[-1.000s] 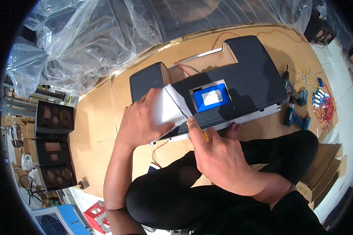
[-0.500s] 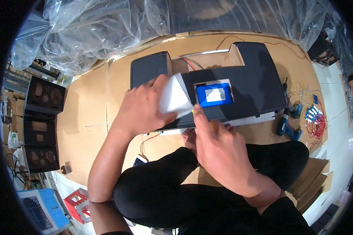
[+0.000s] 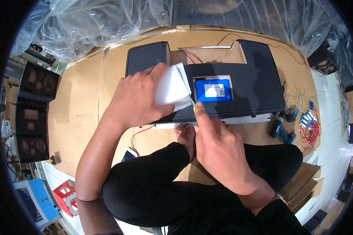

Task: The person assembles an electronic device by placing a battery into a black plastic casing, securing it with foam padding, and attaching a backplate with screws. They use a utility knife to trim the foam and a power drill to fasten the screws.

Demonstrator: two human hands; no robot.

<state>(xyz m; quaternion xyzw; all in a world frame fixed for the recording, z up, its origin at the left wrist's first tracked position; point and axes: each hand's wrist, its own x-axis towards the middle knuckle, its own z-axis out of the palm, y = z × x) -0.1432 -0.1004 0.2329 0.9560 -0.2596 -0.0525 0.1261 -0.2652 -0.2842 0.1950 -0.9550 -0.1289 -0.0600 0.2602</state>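
My left hand [image 3: 139, 94] grips a folded piece of white foam sheet [image 3: 174, 88], thumb at its lower edge. The foam lies on a black carpet-covered box [image 3: 259, 78], which has a recess at its far side. In my right hand [image 3: 219, 149] is a small utility knife [image 3: 194, 107] with a yellow part showing; most of its handle is hidden under my fingers. Its blade points away from me, against the foam's right edge. Just right of the foam, a blue wrapped battery pack [image 3: 212, 91] with a white label sits in a rectangular cutout of the box.
Cardboard [image 3: 74, 117] covers the floor. On the right lie cordless drills [image 3: 280, 129] and a bundle of red wires [image 3: 310, 135]. Black speaker boxes [image 3: 37, 113] stand at the left, near a red step stool [image 3: 64, 197]. Clear plastic sheeting [image 3: 94, 27] hangs at the back.
The whole view has shifted slightly, with the box and hands appearing higher and further left. The left hand keeps hold of the foam, and the knife blade stays at its right edge.
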